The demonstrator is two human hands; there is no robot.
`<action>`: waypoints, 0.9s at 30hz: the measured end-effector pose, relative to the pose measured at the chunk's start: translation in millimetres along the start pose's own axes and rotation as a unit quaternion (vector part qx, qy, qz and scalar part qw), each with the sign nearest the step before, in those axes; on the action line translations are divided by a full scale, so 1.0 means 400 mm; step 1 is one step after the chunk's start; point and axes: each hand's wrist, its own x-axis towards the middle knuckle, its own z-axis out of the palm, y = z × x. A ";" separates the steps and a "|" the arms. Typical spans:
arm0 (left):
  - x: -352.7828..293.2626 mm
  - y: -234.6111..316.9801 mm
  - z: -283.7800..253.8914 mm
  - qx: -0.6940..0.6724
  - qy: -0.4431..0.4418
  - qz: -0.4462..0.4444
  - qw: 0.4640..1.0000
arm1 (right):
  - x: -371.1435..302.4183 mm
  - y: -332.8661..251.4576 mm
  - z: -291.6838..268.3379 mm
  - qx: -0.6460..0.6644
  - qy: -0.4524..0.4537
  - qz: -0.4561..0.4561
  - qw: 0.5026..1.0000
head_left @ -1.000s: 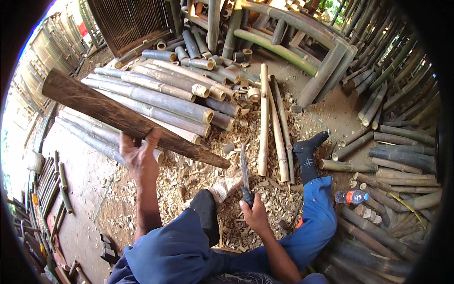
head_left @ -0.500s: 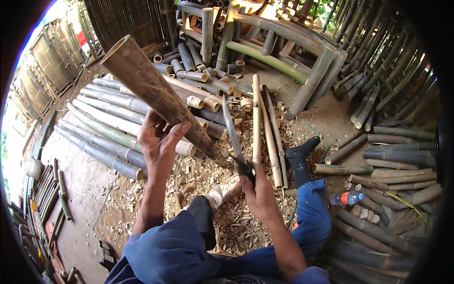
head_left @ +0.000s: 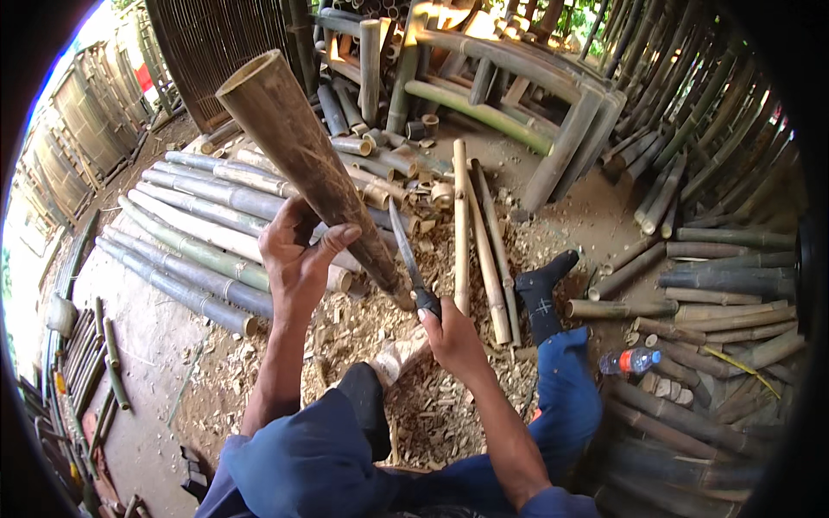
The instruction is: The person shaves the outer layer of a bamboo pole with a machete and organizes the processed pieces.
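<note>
My left hand (head_left: 298, 250) is closed around a thick brown bamboo pole (head_left: 298, 151), thumb along its near side. The pole slants, its hollow end up at the far left and its narrower end down by the wood chips. In my right hand (head_left: 453, 337) is a long knife (head_left: 404, 249), gripped by its dark handle. Its blade points away and a little left, just right of the pole's lower part; whether it touches the pole I cannot tell. Below the pole's lower end lies a pale chopped wood block (head_left: 401, 356), beside my dark-socked foot (head_left: 366, 399).
Bamboo poles (head_left: 194, 229) lie in a row at left. Thinner bamboo sticks (head_left: 485, 259) lie beyond my right hand. Wood chips (head_left: 458, 414) cover the ground. A plastic bottle (head_left: 629, 361) and stacked bamboo (head_left: 730, 285) are at right; a bamboo frame (head_left: 509, 86) stands behind.
The pole has tilted more upright, its upper end shifting right. My right hand has moved left with the knife, bringing the blade nearer the pole. The view has shifted slightly.
</note>
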 end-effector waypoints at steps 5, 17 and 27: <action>0.020 -0.004 0.002 0.045 0.001 0.017 0.999 | -0.066 -0.208 -0.114 0.128 0.147 -0.131 0.972; 0.041 -0.022 0.017 0.091 0.011 0.042 0.995 | -0.017 -0.102 -0.062 0.017 0.001 0.026 1.000; 0.053 -0.030 0.036 0.132 0.035 0.035 0.990 | 0.010 0.144 0.121 -0.077 0.038 0.018 0.996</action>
